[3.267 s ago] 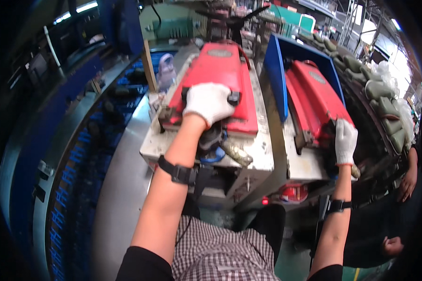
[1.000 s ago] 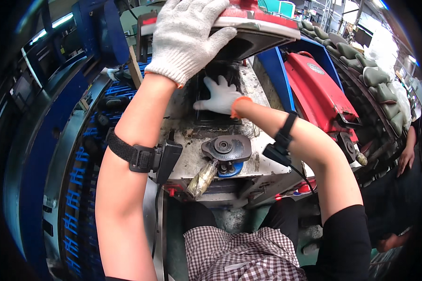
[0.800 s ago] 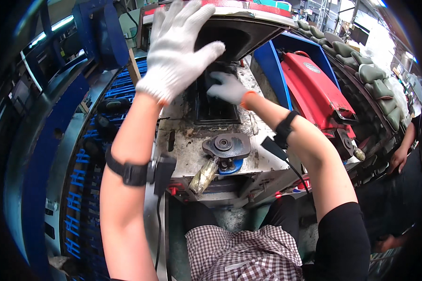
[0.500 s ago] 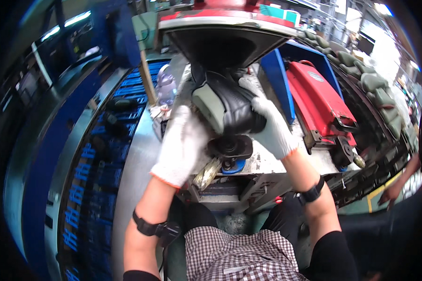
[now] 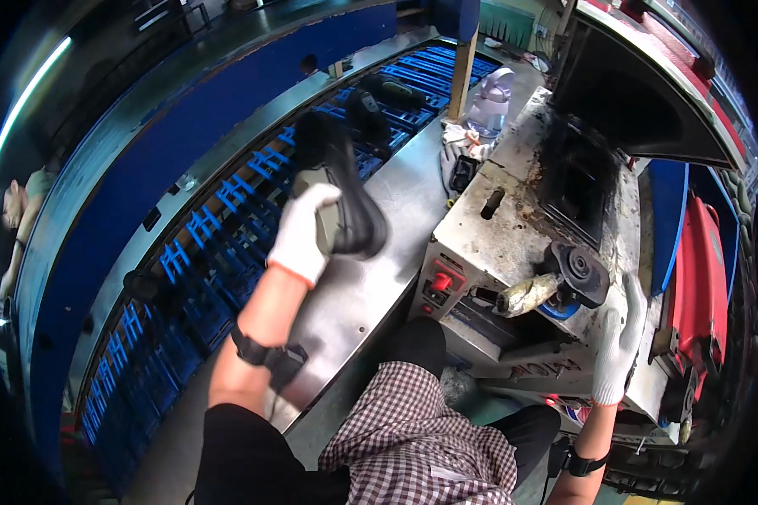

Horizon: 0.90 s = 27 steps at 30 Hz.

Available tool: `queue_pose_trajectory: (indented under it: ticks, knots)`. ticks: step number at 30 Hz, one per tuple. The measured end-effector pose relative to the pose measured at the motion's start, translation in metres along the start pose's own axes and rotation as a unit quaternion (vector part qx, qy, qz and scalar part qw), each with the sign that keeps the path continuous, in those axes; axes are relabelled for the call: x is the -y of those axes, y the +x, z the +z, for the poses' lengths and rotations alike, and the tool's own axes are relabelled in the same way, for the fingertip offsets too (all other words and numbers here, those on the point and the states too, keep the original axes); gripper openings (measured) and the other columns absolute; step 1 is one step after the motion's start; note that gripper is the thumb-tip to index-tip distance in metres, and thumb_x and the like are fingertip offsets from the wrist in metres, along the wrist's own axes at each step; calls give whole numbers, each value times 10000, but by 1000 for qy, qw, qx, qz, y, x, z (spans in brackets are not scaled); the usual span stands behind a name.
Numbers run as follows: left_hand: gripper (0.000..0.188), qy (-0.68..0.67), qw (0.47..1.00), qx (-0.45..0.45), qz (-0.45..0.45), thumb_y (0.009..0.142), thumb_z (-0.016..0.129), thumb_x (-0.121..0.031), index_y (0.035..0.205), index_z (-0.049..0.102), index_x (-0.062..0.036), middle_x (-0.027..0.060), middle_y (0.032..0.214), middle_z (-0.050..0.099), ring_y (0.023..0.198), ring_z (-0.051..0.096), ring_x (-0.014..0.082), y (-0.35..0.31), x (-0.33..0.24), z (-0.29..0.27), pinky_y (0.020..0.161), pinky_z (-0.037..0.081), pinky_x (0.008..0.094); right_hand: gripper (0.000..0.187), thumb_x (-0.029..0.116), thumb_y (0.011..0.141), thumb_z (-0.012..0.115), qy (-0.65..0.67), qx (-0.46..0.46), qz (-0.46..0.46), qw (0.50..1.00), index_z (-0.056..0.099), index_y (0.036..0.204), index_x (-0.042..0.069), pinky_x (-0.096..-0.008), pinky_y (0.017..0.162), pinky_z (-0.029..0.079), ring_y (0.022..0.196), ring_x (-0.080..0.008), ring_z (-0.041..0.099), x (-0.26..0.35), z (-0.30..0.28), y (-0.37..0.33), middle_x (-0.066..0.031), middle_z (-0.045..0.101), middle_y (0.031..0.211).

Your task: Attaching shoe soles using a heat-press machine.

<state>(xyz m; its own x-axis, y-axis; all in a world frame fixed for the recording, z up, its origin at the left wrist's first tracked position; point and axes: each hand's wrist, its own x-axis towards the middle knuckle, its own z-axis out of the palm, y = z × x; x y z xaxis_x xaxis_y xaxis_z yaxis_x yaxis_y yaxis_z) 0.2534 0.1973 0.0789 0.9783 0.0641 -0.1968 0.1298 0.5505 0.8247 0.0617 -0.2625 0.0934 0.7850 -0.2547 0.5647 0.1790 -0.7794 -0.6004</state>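
My left hand (image 5: 301, 236), in a white knit glove, grips a black shoe upper (image 5: 360, 215) by the grey-green last inside it. The shoe is blurred and hangs over the metal ledge beside the blue-slatted conveyor (image 5: 227, 198). White-gloved too, my right hand (image 5: 621, 341) has its fingers stretched out at the right edge of the worn machine top (image 5: 505, 181), with nothing visible in it. Just left of its fingers stands a black pad fixture (image 5: 579, 268), with a tape-wrapped handle (image 5: 529, 296) sticking out from it.
Dark shoes (image 5: 366, 114) sit on the far conveyor slats. A clear bottle (image 5: 488, 105) and crumpled gloves (image 5: 467, 143) lie beyond the metal ledge (image 5: 404, 219). A raised dark hood (image 5: 640, 97) overhangs the machine's back. Red equipment (image 5: 695, 286) stands at the right.
The view has turned left. My left hand has carried the shoe from the machine, below the hood, toward the conveyor. My right hand has let go of the shoe and dropped to the machine's right edge.
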Motion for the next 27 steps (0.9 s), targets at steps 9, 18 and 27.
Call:
queue_pose_trajectory:
  ticks: [9,18,27]
  knots:
    - [1029,459,818,-333,102,777,810,-321,1634,302,-59,259,1562,494,1422,514,412,203,-5,-87,1182,415,465,389,-19,926,666,-239,-65,-87,965,666,1315,-10,-455,1068,468,1198,-396,634,-3,24,-8,-198,681,1268]
    - [1016,446,864,-214,99,936,652,-586,1689,224,-54,222,1726,280,1608,240,375,132,-8,-115,1285,239,434,319,-47,972,607,-225,-49,-91,969,656,1288,-43,-405,1080,464,1204,-339,641,-22,22,-11,-194,676,1269]
    - [843,501,569,-620,203,815,826,-490,1500,523,-104,175,1461,571,1334,560,380,-70,-135,-436,1051,496,571,314,17,1030,614,-207,-41,-98,972,645,1334,-52,-385,1087,460,1203,-308,646,-46,20,-11,-184,678,1289]
